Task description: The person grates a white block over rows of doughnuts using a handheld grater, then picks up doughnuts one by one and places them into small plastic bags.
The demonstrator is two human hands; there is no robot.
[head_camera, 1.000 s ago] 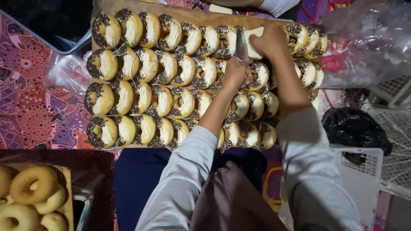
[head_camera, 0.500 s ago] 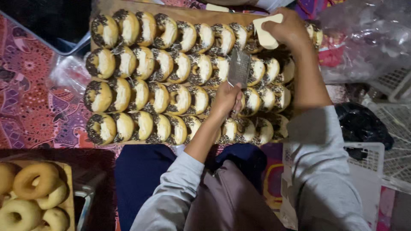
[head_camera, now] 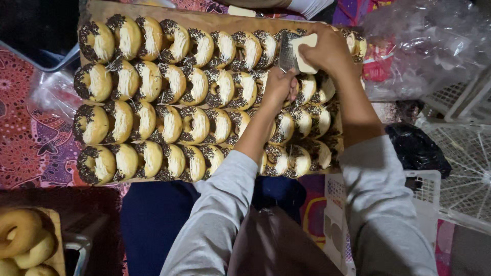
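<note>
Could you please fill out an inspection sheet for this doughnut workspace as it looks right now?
Surface: wooden board, almost covered by rows of doughnuts.
Job's things: topped doughnuts with dark sprinkles and pale shreds; small metal grater; pale block pressed on the grater.
Clutter: plain doughnuts at lower left; clear plastic bag; black bag.
Grippers: left hand grips the grater's lower end; right hand holds the block.
Cables: nothing seen.
Surroundings: patterned red cloth; white plastic crates at right; another person's sleeve at the top edge.
</note>
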